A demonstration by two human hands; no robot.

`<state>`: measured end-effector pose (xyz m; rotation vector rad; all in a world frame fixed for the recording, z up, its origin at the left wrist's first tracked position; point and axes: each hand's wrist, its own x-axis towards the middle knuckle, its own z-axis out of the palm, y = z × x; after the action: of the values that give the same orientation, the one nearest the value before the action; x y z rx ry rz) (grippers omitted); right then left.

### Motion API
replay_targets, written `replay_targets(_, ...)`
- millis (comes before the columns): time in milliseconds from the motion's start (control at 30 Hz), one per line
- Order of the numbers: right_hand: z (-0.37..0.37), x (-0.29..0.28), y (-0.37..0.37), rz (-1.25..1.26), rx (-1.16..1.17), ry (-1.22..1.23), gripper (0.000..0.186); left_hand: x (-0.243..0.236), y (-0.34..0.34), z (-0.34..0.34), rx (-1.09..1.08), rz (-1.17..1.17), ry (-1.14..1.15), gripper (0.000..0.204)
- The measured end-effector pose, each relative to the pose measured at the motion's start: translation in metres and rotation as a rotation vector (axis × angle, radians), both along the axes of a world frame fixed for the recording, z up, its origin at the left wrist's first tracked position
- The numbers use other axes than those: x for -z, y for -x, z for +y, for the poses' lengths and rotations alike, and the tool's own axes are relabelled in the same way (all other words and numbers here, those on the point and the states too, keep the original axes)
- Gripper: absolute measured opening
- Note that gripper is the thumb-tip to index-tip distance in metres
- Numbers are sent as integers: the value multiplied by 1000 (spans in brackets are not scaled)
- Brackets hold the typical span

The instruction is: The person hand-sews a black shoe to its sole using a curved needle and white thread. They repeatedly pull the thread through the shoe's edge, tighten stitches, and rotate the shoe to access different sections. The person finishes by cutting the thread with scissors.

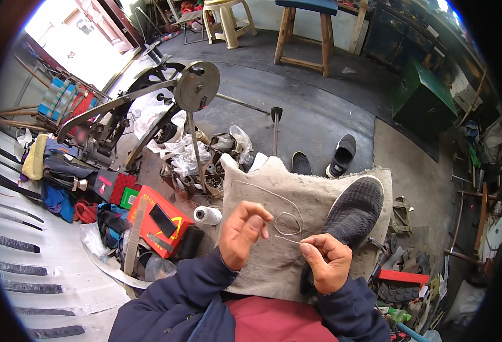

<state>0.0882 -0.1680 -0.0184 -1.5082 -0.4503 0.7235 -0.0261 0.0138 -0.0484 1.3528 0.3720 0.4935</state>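
Observation:
My right hand pinches a thin pale thread between thumb and forefinger. A short end of it sticks out toward my left hand; the rest makes a loop and runs back over the cloth. My left hand hovers just left of the loop, fingers loosely curled and apart, with no thread visible in it. A grey cloth covers my lap. On its right side lies a dark knitted slip-on shoe, partly behind my right hand. A white thread spool stands to the left of the cloth.
A hand-cranked sewing machine stands at the left. Near it are a red box with a black phone on top. Another dark shoe rests on the floor ahead. Tools and scraps crowd the right, around a red bar.

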Motion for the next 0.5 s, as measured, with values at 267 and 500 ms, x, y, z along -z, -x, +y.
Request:
replay_targets(267,0,1,-1,-19,-14,-16,3,0,-6,-12,364,93,165,24)
replay_targets(500,3,8,4,-115,-61,-32,7,3,-3,-18,157,60,267,23)
